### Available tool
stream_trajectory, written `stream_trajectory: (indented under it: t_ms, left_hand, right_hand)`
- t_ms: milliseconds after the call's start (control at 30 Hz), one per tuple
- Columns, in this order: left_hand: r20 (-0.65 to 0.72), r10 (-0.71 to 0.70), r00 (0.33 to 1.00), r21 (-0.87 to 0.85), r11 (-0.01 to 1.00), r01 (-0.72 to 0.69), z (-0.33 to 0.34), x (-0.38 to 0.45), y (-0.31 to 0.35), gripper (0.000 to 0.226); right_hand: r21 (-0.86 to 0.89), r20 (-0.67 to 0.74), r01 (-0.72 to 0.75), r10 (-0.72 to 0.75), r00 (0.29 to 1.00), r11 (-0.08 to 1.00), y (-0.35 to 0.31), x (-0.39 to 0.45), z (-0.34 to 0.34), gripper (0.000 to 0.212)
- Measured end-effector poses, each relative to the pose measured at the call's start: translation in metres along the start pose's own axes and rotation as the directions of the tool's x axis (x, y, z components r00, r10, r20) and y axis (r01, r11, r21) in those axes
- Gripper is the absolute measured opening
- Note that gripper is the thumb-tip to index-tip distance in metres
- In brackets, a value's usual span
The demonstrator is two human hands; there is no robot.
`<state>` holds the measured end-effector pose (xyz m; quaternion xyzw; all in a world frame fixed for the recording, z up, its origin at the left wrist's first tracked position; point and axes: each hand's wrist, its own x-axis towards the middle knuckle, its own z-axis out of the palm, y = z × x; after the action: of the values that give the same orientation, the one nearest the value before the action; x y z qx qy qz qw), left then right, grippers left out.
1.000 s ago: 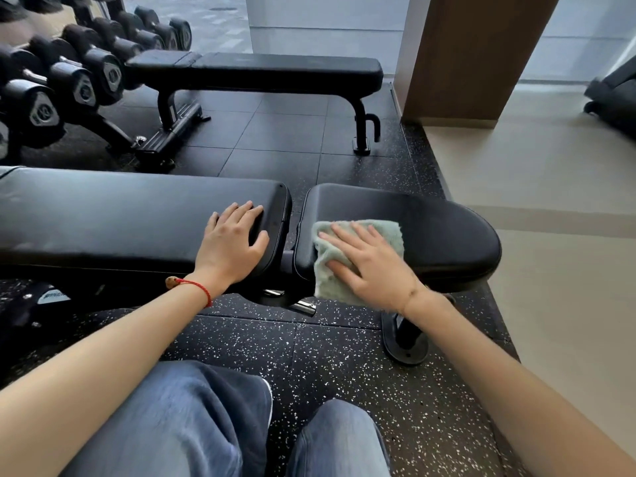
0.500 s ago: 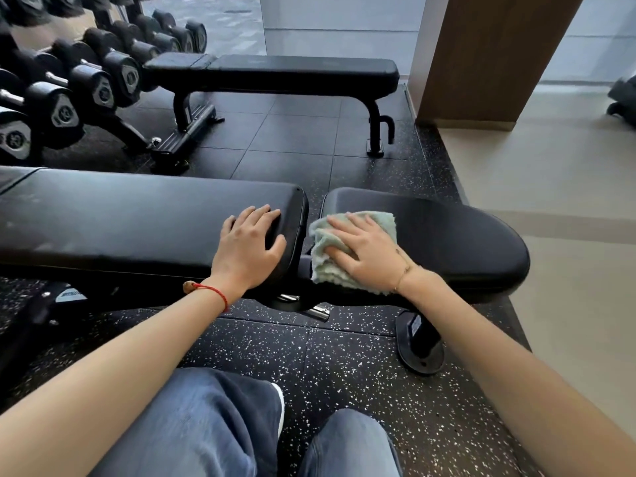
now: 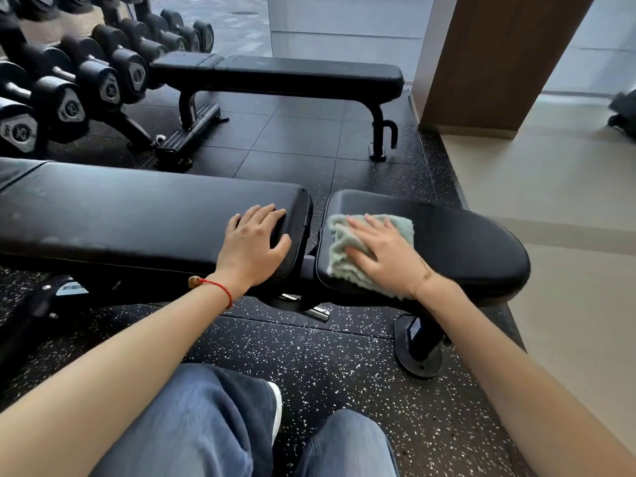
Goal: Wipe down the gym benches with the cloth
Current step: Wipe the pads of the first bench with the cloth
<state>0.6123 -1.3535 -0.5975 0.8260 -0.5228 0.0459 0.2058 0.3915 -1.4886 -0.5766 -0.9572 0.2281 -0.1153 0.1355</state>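
While the pale green cloth (image 3: 370,249) is pressed flat under the spread fingers of the right hand (image 3: 385,256), at the left end of the seat pad (image 3: 464,242) right of centre, only that patch appears to be under wiping. The left hand (image 3: 253,244) is laid open, fingers relaxed, on the long back pad (image 3: 137,218), holding nothing. The second bench (image 3: 292,75), at upper centre, is judged untouched as yet. Markings are seen on the dumbbells (image 3: 69,105) at upper left and a label on the frame at lower left, neither readable.
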Motion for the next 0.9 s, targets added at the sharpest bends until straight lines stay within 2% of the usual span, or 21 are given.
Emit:
stream_trajectory:
  t_ms: [100, 167, 267, 333, 467, 567, 667, 733, 900]
  left_hand:
    - [0.005, 0.000, 1.000, -0.005, 1.000, 0.000, -0.001, -0.001, 0.000, 0.061]
    - [0.013, -0.007, 1.000, -0.006, 1.000, 0.007, -0.001, -0.001, 0.002, 0.062]
    - [0.018, -0.020, 1.000, 0.008, 1.000, 0.020, 0.002, -0.001, 0.006, 0.056]
    - [0.016, -0.025, 1.000, 0.007, 1.000, 0.025, 0.002, -0.001, 0.007, 0.053]
    - [0.017, -0.010, 1.000, -0.001, 1.000, 0.010, 0.002, -0.001, 0.001, 0.052]
    - [0.017, -0.003, 1.000, 0.000, 1.000, 0.003, 0.001, -0.001, -0.001, 0.052]
    - [0.027, -0.006, 1.000, 0.003, 1.000, 0.006, 0.001, -0.002, 0.000, 0.053]
    - [0.032, -0.017, 0.999, 0.008, 1.000, 0.016, 0.001, -0.002, 0.002, 0.053]
    - [0.035, -0.032, 0.999, 0.018, 0.999, 0.031, -0.001, 0.000, 0.010, 0.053]
  right_hand:
    - [0.009, -0.042, 0.049, -0.049, 0.998, 0.999, 0.012, -0.057, -0.010, 0.057]
    - [0.022, -0.093, -0.038, 0.040, 0.995, 0.999, 0.038, -0.066, -0.020, 0.053]
    - [0.000, -0.100, -0.260, 0.259, 0.961, 0.966, 0.054, -0.028, -0.026, 0.046]
    - [-0.097, -0.067, -0.290, 0.285, 0.956, 0.952, 0.042, 0.005, -0.020, 0.053]
    - [-0.079, 0.012, -0.038, 0.039, 0.999, 0.996, -0.016, 0.010, 0.001, 0.051]
    - [-0.119, -0.031, 0.135, -0.139, 0.990, 0.984, -0.028, -0.039, 0.011, 0.053]
    - [-0.272, -0.133, 0.131, -0.172, 0.976, 0.953, 0.009, -0.082, 0.004, 0.057]
    - [-0.293, -0.165, 0.104, -0.157, 0.974, 0.951, 0.020, -0.093, -0.001, 0.060]
    - [-0.366, -0.082, 0.196, -0.241, 0.967, 0.910, -0.031, -0.042, 0.030, 0.061]
